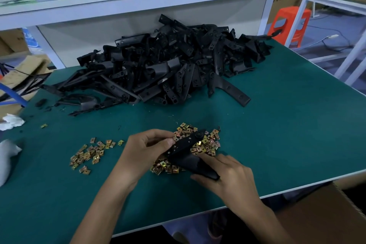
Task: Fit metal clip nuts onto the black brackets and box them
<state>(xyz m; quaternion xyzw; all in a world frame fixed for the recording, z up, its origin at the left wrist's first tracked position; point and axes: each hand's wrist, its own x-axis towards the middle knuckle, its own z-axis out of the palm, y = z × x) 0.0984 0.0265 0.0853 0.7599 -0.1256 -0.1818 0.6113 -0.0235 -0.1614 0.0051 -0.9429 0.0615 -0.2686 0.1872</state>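
A green surface fills most of the frame. Across its upper middle sprawls a big pile of black brackets, tangled and overlapping, with one long piece jutting out toward the right. A brown cardboard box sits off the surface's edge in the lower right corner.

Both hands meet in the lower middle of the frame. The right hand is curled round the wide lower end of the held bracket, with the forefinger lying along its top and the thumb tucked beneath. The left hand has its fingers bent inward, and thumb and fingertips pinch the bracket's edge partway along. Whether a clip nut sits between those fingertips cannot be told.

The held bracket is black and matte, broad at the gripped end and narrowing to a slim arm that points toward the upper right. That arm carries a few small holes and a round boss near its tip. It lies over the main heap of clip nuts, brassy and square. Whether it touches them is unclear.

A looser scatter of clip nuts lies left of the hands, well apart from the heap. One stray clip nut sits alone near the left edge.
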